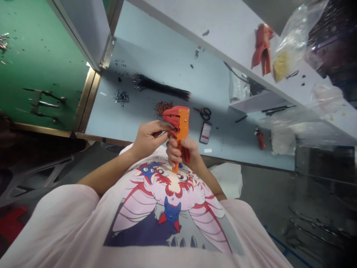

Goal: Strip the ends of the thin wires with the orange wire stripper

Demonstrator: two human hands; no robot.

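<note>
Orange wire stripper (180, 121) held up at chest height, clear of the desk (156, 48) | right hand (178, 150) fisted round the grip, good squeezing hold | left hand (147, 139) pinched narrow at the jaws, anything in there too thin to tell | black wire bundle (161, 86) laid straight, handy

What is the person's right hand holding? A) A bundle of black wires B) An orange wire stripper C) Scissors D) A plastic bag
B: the right hand is closed around the orange wire stripper, while the scissors lie apart from it.
</note>
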